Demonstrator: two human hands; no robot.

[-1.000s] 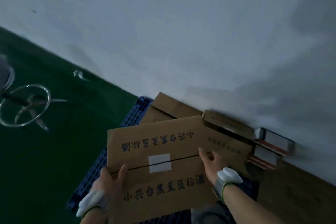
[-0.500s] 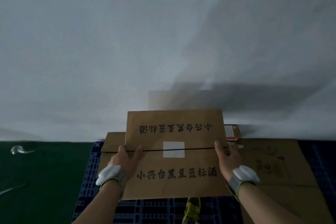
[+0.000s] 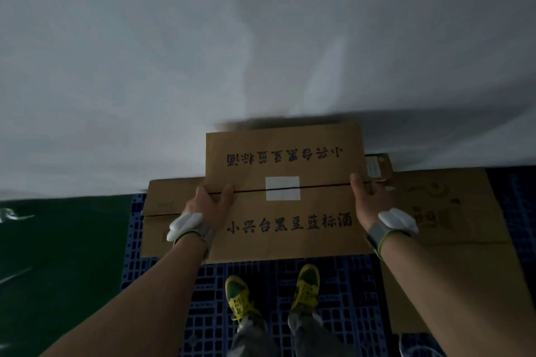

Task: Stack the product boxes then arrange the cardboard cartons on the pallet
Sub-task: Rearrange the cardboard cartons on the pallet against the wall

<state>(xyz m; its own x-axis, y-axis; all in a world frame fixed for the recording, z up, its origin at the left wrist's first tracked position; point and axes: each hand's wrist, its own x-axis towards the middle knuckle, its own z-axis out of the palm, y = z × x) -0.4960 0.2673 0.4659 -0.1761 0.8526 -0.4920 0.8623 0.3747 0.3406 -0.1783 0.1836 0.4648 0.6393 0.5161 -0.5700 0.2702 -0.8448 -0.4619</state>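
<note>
While the person stands on the blue pallet [image 3: 342, 281] in yellow-green shoes [image 3: 240, 295], both hands grip one sealed cardboard carton [image 3: 284, 211] at the centre of the frame, its far edge close against the white wall [image 3: 203, 52]. The left hand [image 3: 207, 209] clasps the carton's left side, thumb lying across the top near the seam, the other fingers hidden round the edge. The right hand [image 3: 367, 203] holds the opposite side, fingers [image 3: 374, 187] loosely spread along the edge. Whether the carton already rests on something or hangs in the grip, I cannot tell.

A second carton [image 3: 166, 206] sits just behind and to its left on the pallet; flattened cardboard sheets [image 3: 452, 211] lie at the right. A small product box [image 3: 378, 168] peeks out past the carton's upper right corner.

That carton looks stiff and boxy — probably weighty, judging by the two-handed hold. Its plain card faces should be dry and not slippery. Holding at the two short sides, low near the bottom edges, seems the safest purchase — the taped seam [image 3: 282, 188] on top is no place to pull.
</note>
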